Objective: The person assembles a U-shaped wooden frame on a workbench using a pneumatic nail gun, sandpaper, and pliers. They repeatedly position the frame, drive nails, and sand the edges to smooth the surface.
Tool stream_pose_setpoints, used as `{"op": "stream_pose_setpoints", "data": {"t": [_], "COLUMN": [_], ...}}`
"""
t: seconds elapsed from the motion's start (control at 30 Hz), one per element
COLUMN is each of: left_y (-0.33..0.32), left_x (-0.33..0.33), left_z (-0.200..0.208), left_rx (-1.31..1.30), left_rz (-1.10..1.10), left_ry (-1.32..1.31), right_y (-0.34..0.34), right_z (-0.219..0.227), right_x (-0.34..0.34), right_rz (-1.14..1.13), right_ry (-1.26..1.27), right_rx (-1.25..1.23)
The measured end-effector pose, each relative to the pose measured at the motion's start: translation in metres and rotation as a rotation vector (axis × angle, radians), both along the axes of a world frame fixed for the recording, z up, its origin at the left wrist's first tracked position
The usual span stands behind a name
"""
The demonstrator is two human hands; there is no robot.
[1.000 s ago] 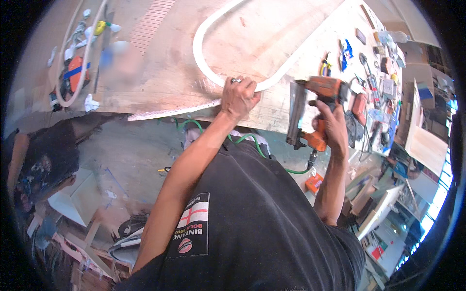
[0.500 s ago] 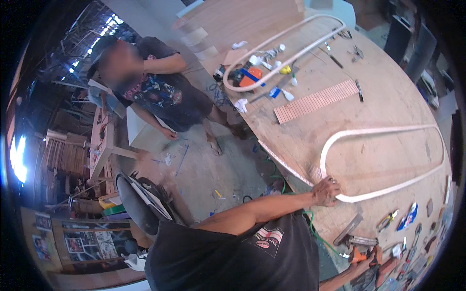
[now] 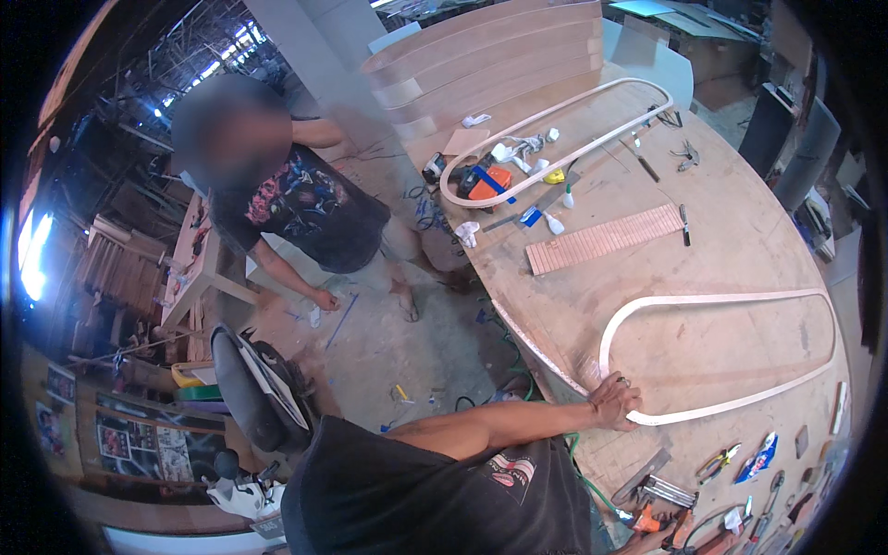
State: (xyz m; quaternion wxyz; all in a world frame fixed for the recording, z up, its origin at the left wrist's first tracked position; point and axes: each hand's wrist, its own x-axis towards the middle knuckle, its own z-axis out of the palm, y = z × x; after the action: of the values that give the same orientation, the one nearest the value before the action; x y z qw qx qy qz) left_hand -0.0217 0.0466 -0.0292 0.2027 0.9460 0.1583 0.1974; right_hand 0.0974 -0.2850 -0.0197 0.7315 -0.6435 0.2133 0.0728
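On the wooden table, my left hand (image 3: 614, 403) is closed round the near-left bend of a pale oval hoop (image 3: 731, 409), which lies flat. Partly cut off by the lower edge, my right hand (image 3: 682, 529) appears wrapped round an orange air nail gun (image 3: 644, 520); its fingers show poorly. A green hose (image 3: 599, 495) runs to that tool. Just beyond it lie a metal bar (image 3: 645, 474) and a bundle of metal strips (image 3: 670, 492). Pliers (image 3: 718, 464) and a blue-and-white packet (image 3: 758, 458) rest farther right.
A second pale oval hoop (image 3: 647, 123) lies at the back among bottles and an orange tool (image 3: 489, 182). A slatted wooden strip (image 3: 606, 239) sits mid-table. Another person (image 3: 310, 208) stands left of the table, one arm raised. A dark seat (image 3: 245, 384) is at my left.
My view has tilted, so the table and hoop sit lower in the picture. My left hand still grips the hoop. My right hand and the nail gun have shifted toward the lower edge.
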Motion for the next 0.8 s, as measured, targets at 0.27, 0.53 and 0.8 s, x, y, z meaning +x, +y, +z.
{"op": "stream_pose_setpoints", "data": {"t": [0.27, 0.53, 0.8], "left_y": [-0.007, -0.005, 0.001], "left_x": [0.019, 0.027, 0.025], "left_z": [0.006, -0.044, -0.030], "left_rx": [-0.180, -0.237, -0.236], "left_rz": [-0.098, -0.232, -0.349], "left_ry": [0.259, 0.060, 0.057], "right_y": [-0.007, -0.008, -0.011], "right_z": [-0.005, -0.005, -0.005], "right_x": [-0.001, -0.001, -0.002], "right_rz": [0.016, 0.018, 0.007], "right_ry": [0.007, 0.009, 0.008], "right_rx": [-0.021, -0.023, -0.036]}}
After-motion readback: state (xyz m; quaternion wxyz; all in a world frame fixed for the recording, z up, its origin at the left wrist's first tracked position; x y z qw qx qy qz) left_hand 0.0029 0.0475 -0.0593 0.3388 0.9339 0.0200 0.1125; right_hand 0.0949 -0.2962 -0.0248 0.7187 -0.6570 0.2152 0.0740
